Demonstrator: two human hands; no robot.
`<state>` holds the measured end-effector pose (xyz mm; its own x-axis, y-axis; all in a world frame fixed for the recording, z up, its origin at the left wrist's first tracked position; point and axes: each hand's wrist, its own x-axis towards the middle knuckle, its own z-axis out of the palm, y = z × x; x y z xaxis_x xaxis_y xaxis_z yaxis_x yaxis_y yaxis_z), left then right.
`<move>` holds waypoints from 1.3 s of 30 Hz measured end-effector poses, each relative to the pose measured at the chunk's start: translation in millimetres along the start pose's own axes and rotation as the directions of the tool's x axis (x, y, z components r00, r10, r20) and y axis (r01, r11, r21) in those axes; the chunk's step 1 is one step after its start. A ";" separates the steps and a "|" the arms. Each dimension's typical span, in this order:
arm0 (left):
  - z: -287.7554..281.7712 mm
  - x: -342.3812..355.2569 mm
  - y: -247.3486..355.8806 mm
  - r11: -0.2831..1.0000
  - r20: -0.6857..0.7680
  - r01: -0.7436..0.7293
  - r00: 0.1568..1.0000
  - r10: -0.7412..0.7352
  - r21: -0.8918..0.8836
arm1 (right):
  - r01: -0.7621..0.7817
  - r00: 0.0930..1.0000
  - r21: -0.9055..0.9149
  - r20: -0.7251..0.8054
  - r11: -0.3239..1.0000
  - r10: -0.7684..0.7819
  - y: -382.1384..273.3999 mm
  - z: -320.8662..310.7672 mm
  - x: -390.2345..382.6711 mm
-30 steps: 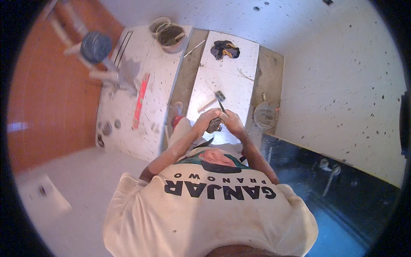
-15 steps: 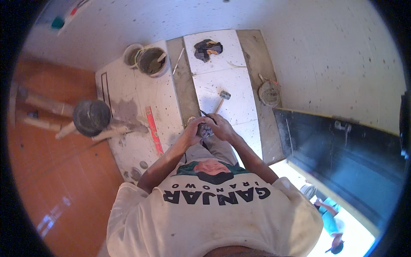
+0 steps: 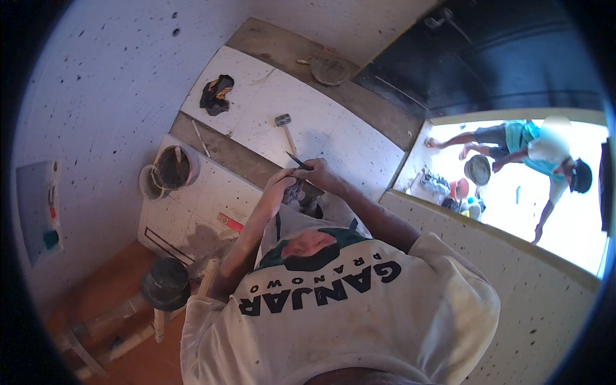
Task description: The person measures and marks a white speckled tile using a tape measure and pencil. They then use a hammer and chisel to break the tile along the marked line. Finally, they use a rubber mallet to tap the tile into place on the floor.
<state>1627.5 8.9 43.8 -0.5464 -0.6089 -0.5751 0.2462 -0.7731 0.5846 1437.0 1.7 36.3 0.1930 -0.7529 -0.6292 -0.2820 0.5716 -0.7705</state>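
My two hands meet close in front of my lap. In the closed fingers of my right hand (image 3: 319,175) is a slim dark pointed tool (image 3: 296,160), its tip sticking out forward and left; the rest of it is hidden. My left hand (image 3: 280,184) curls against the right one, closed over a crumpled grey speckled bundle (image 3: 294,194) whose kind I cannot make out. Just beyond my hands, a mallet (image 3: 283,120) with a dark head and light handle lies on the white tiles (image 3: 256,96).
Left stand buckets of grey mortar (image 3: 174,168), a red level (image 3: 230,222) and a black pot-like thing (image 3: 165,282) by wooden poles. A dark cloth (image 3: 217,95) and a round mortar pan (image 3: 330,68) lie farther off. Beyond the doorway at right, another person (image 3: 532,144) bends near a bucket (image 3: 477,169).
My view has turned to the right, so the doorway and the other person show more fully. My hands stay together, and more of the dark tool's tip shows.
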 end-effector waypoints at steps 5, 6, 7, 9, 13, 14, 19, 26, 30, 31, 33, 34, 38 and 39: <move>43.7 10.4 -14.4 0.940 0.014 -0.076 0.997 0.076 0.331 | -0.034 0.995 -0.021 -0.089 0.999 0.032 7.4 -27.5 -45.8; 42.9 14.0 -19.9 0.920 0.041 -0.066 0.998 0.054 0.386 | -0.037 0.996 -0.054 -0.083 0.998 0.032 14.0 -32.6 -48.4; 40.3 18.9 -26.2 0.897 0.069 -0.059 0.997 0.032 0.439 | -0.060 0.995 -0.019 -0.077 0.998 0.058 20.7 -36.6 -50.3; 29.4 35.9 -44.1 0.804 0.106 -0.051 0.994 -0.015 0.593 | -0.112 0.992 0.063 -0.059 0.992 0.115 35.7 -39.4 -54.3; 8.7 64.3 -50.0 0.637 0.227 -0.153 0.973 -0.036 0.756 | -0.202 0.969 0.216 -0.100 0.955 0.227 41.4 -47.0 -59.6; 5.8 69.2 -47.5 0.640 0.278 -0.195 0.960 -0.031 0.743 | -0.186 0.964 0.252 -0.138 0.950 0.225 43.4 -49.7 -58.7; -10.1 100.2 -32.4 0.488 0.247 -0.119 0.946 -0.208 0.865 | -0.153 0.933 0.587 -0.180 0.795 0.312 72.3 -70.7 -48.8; -56.6 197.4 -80.8 0.682 0.242 0.084 0.897 -0.369 0.727 | -0.049 0.820 0.407 -0.505 0.912 0.269 132.5 -98.6 5.2; -38.5 264.2 -120.1 0.894 0.282 0.362 0.858 -0.430 0.263 | -0.047 0.669 -0.089 -0.742 0.995 -0.034 244.3 -124.8 64.9; -33.2 281.6 -134.6 0.911 0.293 0.378 0.863 -0.411 0.164 | -0.057 0.614 -0.283 -0.766 0.957 -0.190 266.6 -127.9 80.9; -42.7 330.0 -180.9 0.930 0.405 0.358 0.840 -0.362 0.087 | -0.023 0.621 -0.299 -0.752 0.954 -0.221 303.2 -134.8 109.2; -39.4 351.2 -201.5 0.928 0.434 0.368 0.827 -0.357 0.062 | -0.009 0.619 -0.306 -0.749 0.952 -0.235 315.9 -137.2 117.7; -45.2 432.6 -278.9 0.937 0.465 0.344 0.822 -0.330 0.057 | 0.056 0.668 -0.177 -0.725 0.983 -0.168 385.6 -146.8 151.2; -53.5 455.8 -298.6 0.937 0.471 0.343 0.817 -0.332 0.065 | 0.071 0.692 -0.259 -0.682 0.963 -0.235 406.5 -152.2 162.8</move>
<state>1347.7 -47.3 -423.4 -0.9055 -0.1576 -0.3941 -0.0085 -0.9216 0.3880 1210.8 61.8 -363.8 -0.4415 -0.8779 -0.1853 -0.5013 0.4126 -0.7606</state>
